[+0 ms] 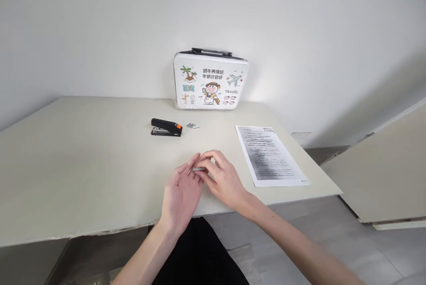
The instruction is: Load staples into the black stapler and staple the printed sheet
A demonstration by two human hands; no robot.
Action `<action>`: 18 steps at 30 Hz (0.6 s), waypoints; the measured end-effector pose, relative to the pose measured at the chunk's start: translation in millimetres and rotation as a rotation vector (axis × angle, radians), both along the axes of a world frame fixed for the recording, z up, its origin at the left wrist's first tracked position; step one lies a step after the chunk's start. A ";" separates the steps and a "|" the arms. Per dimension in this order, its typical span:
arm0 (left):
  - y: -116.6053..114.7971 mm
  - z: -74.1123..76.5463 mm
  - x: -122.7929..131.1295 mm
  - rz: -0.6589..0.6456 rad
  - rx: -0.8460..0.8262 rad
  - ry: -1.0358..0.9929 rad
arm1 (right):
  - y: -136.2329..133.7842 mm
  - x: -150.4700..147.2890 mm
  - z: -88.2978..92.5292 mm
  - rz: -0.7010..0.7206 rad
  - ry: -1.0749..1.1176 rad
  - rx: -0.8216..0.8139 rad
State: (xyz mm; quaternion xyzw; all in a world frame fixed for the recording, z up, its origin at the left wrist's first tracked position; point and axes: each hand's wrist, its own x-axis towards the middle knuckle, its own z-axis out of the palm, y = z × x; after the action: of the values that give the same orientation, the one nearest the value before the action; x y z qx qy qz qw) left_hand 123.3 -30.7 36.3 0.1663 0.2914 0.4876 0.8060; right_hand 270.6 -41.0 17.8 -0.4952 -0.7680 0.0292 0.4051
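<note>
My two hands meet over the near middle of the pale table [83,160]. My left hand [181,196] is palm up with the fingers stretched out. My right hand [224,178] pinches a small strip of metal staples [199,169] at the left hand's fingertips. A black stapler [166,127] with an orange tip lies farther back, closed, and a few loose staple strips [192,125] lie just right of it. A printed sheet of paper [270,155] lies to the right of my hands.
A white case [211,81] with cartoon pictures and a black handle stands upright against the wall at the back. A second pale tabletop [386,178] sits to the right across a gap. Grey floor shows below the table's front edge.
</note>
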 end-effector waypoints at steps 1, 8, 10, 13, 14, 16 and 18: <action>-0.2 -2.9 4.5 -0.028 0.022 0.032 | -4.0 15.8 -1.8 -0.015 0.019 -0.005; 47.8 -7.9 -9.7 0.012 0.124 0.306 | -35.2 186.2 -29.8 -0.515 0.079 -0.120; 75.5 -1.6 -21.3 0.092 -0.011 0.305 | -41.5 234.2 -37.3 -0.670 0.027 -0.125; 112.5 7.9 -33.9 0.129 -0.198 0.175 | -43.9 286.5 -47.7 -0.882 -0.040 -0.161; 121.7 10.0 -36.1 0.146 -0.226 0.149 | -42.8 298.4 -51.2 -0.939 -0.046 -0.173; 134.9 12.4 -38.2 0.180 -0.249 0.136 | -39.0 315.3 -57.9 -1.007 -0.046 -0.202; 143.5 13.2 -38.5 0.204 -0.255 0.155 | -34.7 325.3 -63.9 -1.024 -0.037 -0.223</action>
State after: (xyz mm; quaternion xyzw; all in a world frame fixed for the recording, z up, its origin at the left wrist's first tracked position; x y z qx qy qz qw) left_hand 84.8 112.7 49.6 0.0695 0.4274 0.5117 0.7421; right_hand 595.9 -75.7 -46.1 -0.8477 -0.4270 -0.0996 0.2986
